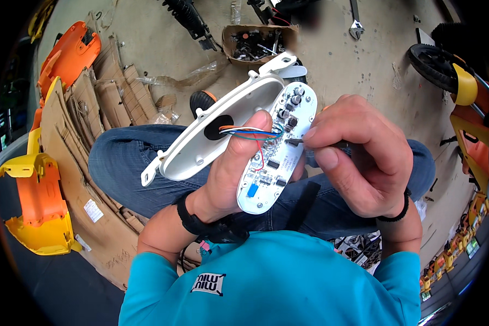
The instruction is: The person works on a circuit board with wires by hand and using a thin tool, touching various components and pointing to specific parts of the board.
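My left hand (pixel 228 171) is closed around a long oval white circuit board (pixel 277 154), its thumb lying along one edge. Black capacitors, chips and a blue component sit on the board's upward face. Beside it, a white oval plastic shell (pixel 183 158) lies tilted with its hollow side up. Several coloured wires (pixel 247 130) run from a dark round opening in the shell across my left thumb to the board. My right hand (pixel 367 149) pinches a thin dark tool (pixel 294 141) whose tip meets the board near its middle; its exact kind is hard to make out.
A cardboard box (pixel 236 57) of small metal parts stands ahead, with an adjustable wrench (pixel 356 30) on the floor farther right. Flattened cardboard (pixel 73 168) and orange-yellow plastic covers (pixel 38 201) lie to the left. A black wheel (pixel 432 68) stands at the right.
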Available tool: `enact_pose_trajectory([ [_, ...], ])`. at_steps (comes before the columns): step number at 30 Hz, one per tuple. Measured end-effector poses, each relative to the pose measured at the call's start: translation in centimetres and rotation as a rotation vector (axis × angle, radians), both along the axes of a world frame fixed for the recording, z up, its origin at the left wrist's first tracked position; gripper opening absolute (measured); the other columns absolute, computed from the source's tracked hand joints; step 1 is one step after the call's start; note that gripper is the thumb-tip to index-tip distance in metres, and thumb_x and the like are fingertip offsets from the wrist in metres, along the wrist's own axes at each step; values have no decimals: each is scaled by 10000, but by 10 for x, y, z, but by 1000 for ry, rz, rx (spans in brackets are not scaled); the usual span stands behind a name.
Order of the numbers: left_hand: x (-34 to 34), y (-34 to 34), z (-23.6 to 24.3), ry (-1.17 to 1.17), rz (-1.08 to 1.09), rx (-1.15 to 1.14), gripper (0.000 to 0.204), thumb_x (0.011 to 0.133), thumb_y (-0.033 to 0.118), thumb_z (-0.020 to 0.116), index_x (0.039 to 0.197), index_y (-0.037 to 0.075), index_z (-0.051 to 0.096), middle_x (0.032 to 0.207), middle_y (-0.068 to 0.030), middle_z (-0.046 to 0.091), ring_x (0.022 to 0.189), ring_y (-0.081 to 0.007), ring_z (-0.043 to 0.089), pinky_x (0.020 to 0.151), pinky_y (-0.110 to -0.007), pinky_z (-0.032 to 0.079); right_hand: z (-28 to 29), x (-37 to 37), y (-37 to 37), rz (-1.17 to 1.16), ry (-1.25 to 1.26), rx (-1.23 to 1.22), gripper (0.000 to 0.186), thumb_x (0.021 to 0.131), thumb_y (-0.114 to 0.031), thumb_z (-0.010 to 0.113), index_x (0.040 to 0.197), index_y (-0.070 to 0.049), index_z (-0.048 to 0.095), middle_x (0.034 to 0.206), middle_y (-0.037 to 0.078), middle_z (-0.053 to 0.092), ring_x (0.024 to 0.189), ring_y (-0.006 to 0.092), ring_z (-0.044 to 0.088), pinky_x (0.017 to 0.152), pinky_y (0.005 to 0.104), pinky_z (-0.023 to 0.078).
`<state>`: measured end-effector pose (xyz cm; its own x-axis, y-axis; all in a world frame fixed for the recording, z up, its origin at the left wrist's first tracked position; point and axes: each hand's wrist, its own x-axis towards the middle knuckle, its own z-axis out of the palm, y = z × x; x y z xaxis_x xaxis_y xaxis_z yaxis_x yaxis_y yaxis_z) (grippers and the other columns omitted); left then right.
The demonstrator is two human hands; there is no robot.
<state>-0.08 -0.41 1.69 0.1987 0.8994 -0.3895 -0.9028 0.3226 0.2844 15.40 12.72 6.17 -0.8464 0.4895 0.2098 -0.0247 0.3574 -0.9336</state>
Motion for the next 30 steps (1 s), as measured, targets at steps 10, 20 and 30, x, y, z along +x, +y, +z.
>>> enact_pose_trajectory([
  [10,-1,1,-1,33,-16,7,699,957,634,366,1262,24,521,931,-117,654,811,-153,634,702,-267,516,-1,-1,0,-6,15,3,172,841,12,618,1008,46,637,941,147,647,843,225,608,746,306,465],
  [20,1,2,-2,64,10,18,675,962,620,369,1242,29,538,897,-110,662,771,-152,635,677,-263,513,-2,1,-1,-38,5,-23,191,842,17,612,1029,47,632,950,151,644,848,222,608,754,305,465],
  [30,1,3,-6,-107,40,21,614,974,581,333,1173,49,567,858,-121,665,716,-153,625,631,-260,501,-4,0,1,11,14,151,209,815,71,598,1019,53,637,957,163,650,867,231,616,753,307,475],
])
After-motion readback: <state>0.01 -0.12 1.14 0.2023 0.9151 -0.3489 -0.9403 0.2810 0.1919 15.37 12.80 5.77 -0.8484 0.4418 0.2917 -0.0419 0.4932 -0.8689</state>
